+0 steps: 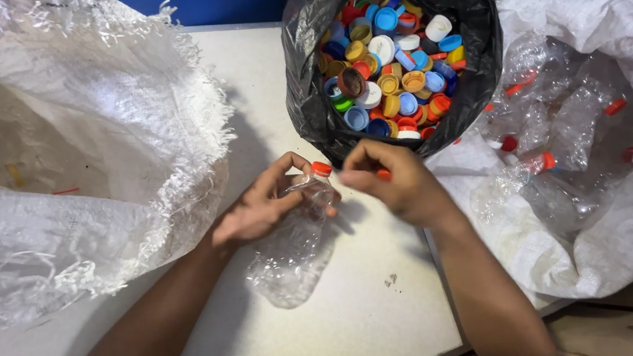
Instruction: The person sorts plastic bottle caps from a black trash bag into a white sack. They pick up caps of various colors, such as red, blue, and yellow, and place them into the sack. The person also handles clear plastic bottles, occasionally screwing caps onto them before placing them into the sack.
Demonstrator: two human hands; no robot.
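Observation:
My left hand [258, 208] grips the upper part of a crumpled clear plastic bottle [292, 252] that lies on the white table. An orange ring or cap [321, 168] sits on the bottle's neck. My right hand [397, 180] is just right of the neck, fingers curled around a small orange cap [383, 174] that shows between them. Directly behind both hands stands a black bag [306, 64] full of several coloured bottle caps [390, 64].
A white woven sack [625, 220] at the right holds several crushed clear bottles [557, 141] with red caps. A large open white woven sack [100, 143] fills the left. The white table [359, 319] ends at its front right edge near wooden boards.

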